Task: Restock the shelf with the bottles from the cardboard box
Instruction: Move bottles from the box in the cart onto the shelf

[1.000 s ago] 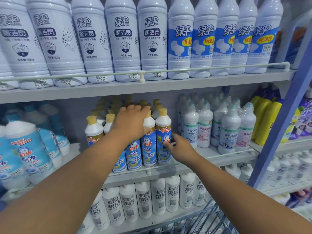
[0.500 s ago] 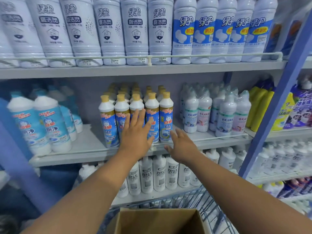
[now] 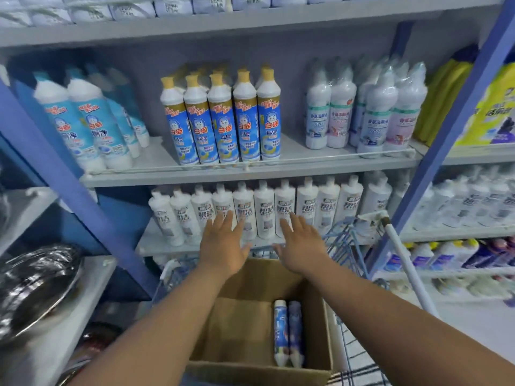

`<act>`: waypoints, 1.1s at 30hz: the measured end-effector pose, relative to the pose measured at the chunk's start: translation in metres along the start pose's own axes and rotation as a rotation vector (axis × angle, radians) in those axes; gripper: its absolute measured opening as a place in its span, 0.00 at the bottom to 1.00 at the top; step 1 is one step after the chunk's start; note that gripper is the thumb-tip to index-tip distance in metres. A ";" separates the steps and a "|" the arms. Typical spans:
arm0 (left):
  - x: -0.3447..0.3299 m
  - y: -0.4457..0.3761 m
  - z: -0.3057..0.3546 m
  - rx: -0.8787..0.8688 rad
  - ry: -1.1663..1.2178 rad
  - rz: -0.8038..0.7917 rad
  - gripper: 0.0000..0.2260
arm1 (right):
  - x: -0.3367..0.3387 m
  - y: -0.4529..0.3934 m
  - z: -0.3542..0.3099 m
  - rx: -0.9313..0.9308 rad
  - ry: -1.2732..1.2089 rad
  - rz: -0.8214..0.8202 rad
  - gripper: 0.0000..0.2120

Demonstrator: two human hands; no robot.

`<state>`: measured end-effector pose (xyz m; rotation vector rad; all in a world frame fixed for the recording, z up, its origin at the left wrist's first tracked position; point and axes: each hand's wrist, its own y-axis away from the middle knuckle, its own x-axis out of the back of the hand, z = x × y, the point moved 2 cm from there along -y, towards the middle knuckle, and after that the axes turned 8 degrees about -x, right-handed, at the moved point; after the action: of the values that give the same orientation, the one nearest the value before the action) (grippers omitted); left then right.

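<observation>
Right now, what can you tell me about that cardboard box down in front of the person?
The cardboard box is plain brown corrugated card, open at the top, and appears to sit in a blue wire cart below the shelves. It is nearly empty: two bottles with blue-and-white labels lie side by side on its floor against the right wall, their tapered necks toward the camera. The rest of the floor is bare card. Both forearms reach over it; neither the left hand nor the right hand touches it.

Even, cool, bluish light fills the scene with only soft shadows under each shelf (image 3: 250, 174), while motion blur smears the far right bottles (image 3: 471, 201) and the shiny metal object (image 3: 36, 285) at near left, and wide-angle distortion bends the blue uprights (image 3: 446, 151) outward at the edges.
</observation>
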<state>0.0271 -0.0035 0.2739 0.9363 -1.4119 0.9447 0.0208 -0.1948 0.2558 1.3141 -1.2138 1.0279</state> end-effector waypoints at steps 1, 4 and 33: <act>-0.011 0.007 0.004 0.012 0.024 -0.032 0.30 | -0.011 0.006 0.002 -0.006 -0.016 -0.034 0.36; -0.045 0.031 0.016 0.036 0.112 -0.147 0.30 | -0.046 0.023 0.006 -0.010 -0.046 -0.136 0.37; -0.329 0.061 0.014 0.063 0.434 -0.891 0.32 | -0.328 0.030 0.021 -0.642 -0.277 -0.758 0.34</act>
<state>-0.0205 0.0132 -0.0569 1.1668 -0.4921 0.4590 -0.0511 -0.1773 -0.0658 1.2401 -0.9796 -0.0925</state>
